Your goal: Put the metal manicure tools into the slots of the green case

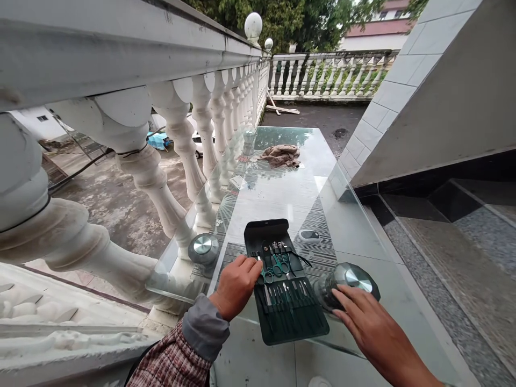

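Note:
An open dark green manicure case lies on the glass table with its flap folded back. In its lower half is a row of slim metal tools. Above them sit green-handled scissors, nail clippers and a second pair of scissors near the left edge. My left hand is closed at that edge, its fingertips beside the second scissors; what they pinch is hidden. My right hand is open with fingers stretched, right of the case over a round table support, holding nothing visible.
The glass tabletop rests on round metal-capped supports, another one standing at left. A crumpled brown cloth lies at the far end. A computer mouse shape shows beyond the case. A white balustrade runs along the left; stone steps are at right.

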Motion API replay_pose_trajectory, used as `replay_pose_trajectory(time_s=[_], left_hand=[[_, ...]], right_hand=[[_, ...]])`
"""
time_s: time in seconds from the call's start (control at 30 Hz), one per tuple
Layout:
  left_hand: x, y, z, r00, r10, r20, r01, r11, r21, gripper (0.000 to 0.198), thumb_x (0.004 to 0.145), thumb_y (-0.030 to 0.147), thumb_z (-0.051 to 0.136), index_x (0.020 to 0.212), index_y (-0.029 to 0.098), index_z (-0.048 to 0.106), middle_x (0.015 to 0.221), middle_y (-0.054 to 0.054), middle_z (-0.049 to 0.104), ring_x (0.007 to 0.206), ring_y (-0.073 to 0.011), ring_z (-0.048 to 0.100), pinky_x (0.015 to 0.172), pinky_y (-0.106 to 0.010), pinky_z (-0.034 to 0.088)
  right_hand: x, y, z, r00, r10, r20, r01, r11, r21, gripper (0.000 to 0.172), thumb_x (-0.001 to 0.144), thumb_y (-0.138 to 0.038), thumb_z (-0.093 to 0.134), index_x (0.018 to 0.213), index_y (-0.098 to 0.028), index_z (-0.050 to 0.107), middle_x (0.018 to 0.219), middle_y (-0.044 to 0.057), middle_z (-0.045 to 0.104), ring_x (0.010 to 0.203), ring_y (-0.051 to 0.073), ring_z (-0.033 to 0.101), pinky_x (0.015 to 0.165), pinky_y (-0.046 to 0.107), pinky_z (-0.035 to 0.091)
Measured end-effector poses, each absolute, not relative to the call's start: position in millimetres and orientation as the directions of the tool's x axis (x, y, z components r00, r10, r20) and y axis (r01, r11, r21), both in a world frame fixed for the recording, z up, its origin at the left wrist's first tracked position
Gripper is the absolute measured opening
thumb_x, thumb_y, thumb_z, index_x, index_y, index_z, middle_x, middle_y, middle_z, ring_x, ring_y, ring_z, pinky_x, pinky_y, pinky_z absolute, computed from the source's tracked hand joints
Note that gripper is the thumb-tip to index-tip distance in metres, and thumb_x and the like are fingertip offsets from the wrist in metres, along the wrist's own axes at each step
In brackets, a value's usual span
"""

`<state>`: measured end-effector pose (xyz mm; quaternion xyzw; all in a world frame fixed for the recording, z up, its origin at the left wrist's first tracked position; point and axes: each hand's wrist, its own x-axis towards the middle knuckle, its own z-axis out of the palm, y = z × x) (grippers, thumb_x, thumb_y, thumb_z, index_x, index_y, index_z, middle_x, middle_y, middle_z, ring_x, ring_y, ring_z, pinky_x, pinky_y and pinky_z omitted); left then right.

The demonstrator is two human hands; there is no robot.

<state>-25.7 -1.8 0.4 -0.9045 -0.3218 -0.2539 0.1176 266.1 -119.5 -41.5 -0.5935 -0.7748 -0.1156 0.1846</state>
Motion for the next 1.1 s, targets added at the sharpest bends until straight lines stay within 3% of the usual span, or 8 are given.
replay_pose_trajectory(time_s=[0.17,0.3,0.4,0.53,0.63,0.77,0.93,1.1], left_hand=[[-26.8,-4.0,2.5,0.656,0.541,0.526,0.655,-0.754,-0.043,0.017,0.092,0.010,0.041,0.095,0.016,0.056,0.077,-0.004,0.059,0.073,-0.0156,0.051,0.062,-0.025,0.044],[-27.6,-5.4,4.3,0.645,0.540,0.541,0.662,-0.748,-0.042,0.016,0.092,0.011,0.042,0.096,0.016,0.056,0.078,-0.004,0.059,0.075,-0.0154,0.051,0.062,-0.025,0.043],[-30.7,-5.7,5.5,0.638,0.536,0.553,0.669,-0.741,-0.053,0.015,0.093,0.014,0.042,0.096,0.015,0.057,0.078,-0.004,0.059,0.075,-0.0157,0.051,0.062,-0.025,0.043],[-36.7,-4.5,5.6,0.626,0.548,0.555,0.687,-0.724,-0.060,0.015,0.093,0.016,0.042,0.094,0.015,0.057,0.078,-0.003,0.059,0.073,-0.0159,0.050,0.062,-0.025,0.041],[-39.6,-3.1,4.2,0.616,0.558,0.556,0.694,-0.719,-0.047,0.014,0.093,0.016,0.044,0.094,0.015,0.058,0.079,-0.003,0.059,0.073,-0.0161,0.050,0.062,-0.025,0.041],[-40.5,-1.8,2.7,0.599,0.586,0.545,0.715,-0.699,-0.034,0.014,0.092,0.015,0.044,0.094,0.016,0.058,0.078,-0.002,0.059,0.075,-0.0163,0.050,0.063,-0.026,0.040],[-41.7,-0.4,3.1,0.575,0.666,0.475,0.764,-0.645,-0.020,0.013,0.091,0.015,0.046,0.089,0.018,0.059,0.076,-0.002,0.058,0.073,-0.0167,0.048,0.061,-0.027,0.038],[-43.4,4.0,-0.5,0.563,0.723,0.399,0.799,-0.600,-0.041,0.014,0.087,0.016,0.053,0.074,0.019,0.056,0.071,-0.001,0.056,0.071,-0.0178,0.047,0.059,-0.028,0.035]], right_hand=[[260.7,-148.5,-33.8,-0.365,0.791,0.491,0.914,0.406,0.024,0.044,0.079,-0.044,0.059,0.115,-0.019,0.060,0.110,0.011,0.065,0.102,0.024,0.058,0.086,0.037,0.046],[258.4,-160.3,-36.9,-0.422,0.728,0.541,0.883,0.464,0.065,0.027,0.078,-0.030,0.064,0.104,-0.023,0.065,0.098,0.007,0.069,0.092,0.020,0.063,0.085,0.035,0.048],[256.3,-169.4,-44.4,-0.498,0.685,0.532,0.841,0.532,0.102,0.026,0.080,-0.019,0.060,0.104,-0.025,0.065,0.097,0.005,0.071,0.091,0.020,0.064,0.084,0.035,0.049],[252.0,-177.5,-43.7,-0.455,0.725,0.516,0.832,0.553,-0.043,0.034,0.086,-0.014,0.043,0.109,-0.027,0.064,0.104,0.007,0.069,0.100,0.022,0.062,0.087,0.039,0.048],[245.4,-169.0,-25.5,-0.347,0.727,0.593,0.852,0.509,-0.125,0.034,0.083,-0.013,0.049,0.108,-0.030,0.065,0.093,0.006,0.070,0.091,0.020,0.064,0.083,0.036,0.049],[220.6,-136.9,3.4,-0.300,0.587,0.752,0.804,0.580,-0.132,0.036,0.076,-0.007,0.060,0.107,-0.025,0.064,0.077,0.004,0.067,0.073,0.016,0.062,0.071,0.030,0.051],[173.4,-91.9,9.0,-0.321,0.515,0.795,0.704,0.691,-0.164,0.027,0.078,-0.002,0.054,0.100,-0.015,0.062,0.086,0.009,0.067,0.084,0.018,0.060,0.075,0.033,0.051],[140.6,-56.8,2.0,-0.305,0.503,0.808,0.710,0.686,-0.159,0.023,0.077,0.001,0.052,0.091,-0.015,0.062,0.080,0.007,0.067,0.079,0.016,0.060,0.071,0.030,0.050]])
